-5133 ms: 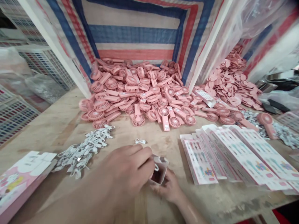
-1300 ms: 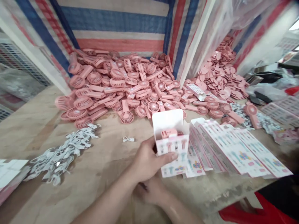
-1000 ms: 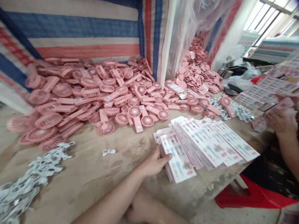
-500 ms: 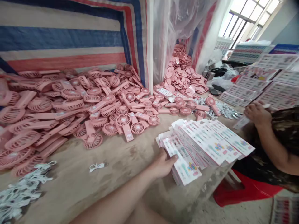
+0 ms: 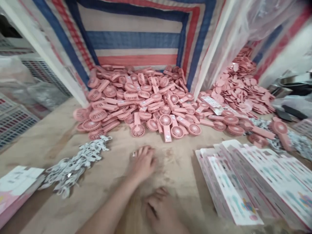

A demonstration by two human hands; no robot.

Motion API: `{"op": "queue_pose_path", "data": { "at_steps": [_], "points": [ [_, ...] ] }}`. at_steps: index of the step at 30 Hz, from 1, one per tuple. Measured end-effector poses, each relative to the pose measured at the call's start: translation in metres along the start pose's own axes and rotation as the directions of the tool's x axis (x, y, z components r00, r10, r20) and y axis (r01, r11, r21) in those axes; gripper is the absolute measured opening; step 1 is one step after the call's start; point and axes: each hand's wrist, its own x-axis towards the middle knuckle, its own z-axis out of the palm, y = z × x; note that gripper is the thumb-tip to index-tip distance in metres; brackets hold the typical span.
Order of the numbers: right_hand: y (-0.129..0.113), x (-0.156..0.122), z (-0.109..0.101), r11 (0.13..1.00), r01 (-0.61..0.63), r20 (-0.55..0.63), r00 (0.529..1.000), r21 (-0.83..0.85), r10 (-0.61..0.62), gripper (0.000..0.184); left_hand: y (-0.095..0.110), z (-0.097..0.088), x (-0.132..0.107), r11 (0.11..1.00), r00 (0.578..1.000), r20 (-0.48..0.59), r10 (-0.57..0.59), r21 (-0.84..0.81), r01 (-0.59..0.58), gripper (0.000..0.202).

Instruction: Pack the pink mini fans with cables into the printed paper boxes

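Observation:
My left hand (image 5: pixel 142 164) lies on the bare wooden table with its fingers curled, and a small white cable (image 5: pixel 133 153) pokes out at the fingertips. Closer to me, my right hand (image 5: pixel 156 208) is blurred, curled and holding nothing that I can see. Right of both hands stands a leaning row of white and pink printed boxes (image 5: pixel 243 185). Ahead lies a large heap of pink handheld fans (image 5: pixel 146 104). A tangled bundle of white cables (image 5: pixel 75 165) lies to the left of my left hand.
A heap of pink round fan parts (image 5: pixel 239 91) lies at the back right, against plastic sheeting. A striped tarpaulin (image 5: pixel 134 39) walls the table's far side. A flat pink box (image 5: pixel 17 191) sits at the front left, and stacked crates (image 5: pixel 14 123) stand beyond the left edge.
The view has swung left, so the co-worker's arm is gone. My left hand has left the boxes and moved over the small cable. My right hand has come into view.

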Motion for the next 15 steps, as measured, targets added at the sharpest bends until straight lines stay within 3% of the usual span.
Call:
{"op": "queue_pose_path", "data": {
  "at_steps": [5,11,13,15],
  "points": [
    [0.002,-0.003,0.001,0.997,0.08,-0.104,0.992,0.017,-0.078,0.014,-0.08,-0.053,-0.02,0.936,0.981,-0.143,-0.129,0.308,0.168,0.026],
    [0.014,-0.005,-0.002,0.976,0.218,-0.06,0.975,0.021,-0.216,0.021,-0.122,-0.109,-0.057,0.831,0.924,-0.302,-0.237,0.429,0.353,0.029],
    [0.019,-0.007,-0.001,0.966,0.26,-0.064,0.963,-0.006,-0.26,0.021,-0.134,-0.138,-0.075,0.81,0.897,-0.347,-0.275,0.42,0.41,0.035],
    [0.024,-0.009,0.0,0.953,0.3,-0.088,0.949,-0.045,-0.303,0.021,-0.149,-0.172,-0.101,0.773,0.849,-0.406,-0.337,0.395,0.496,0.054]
  ]
}}
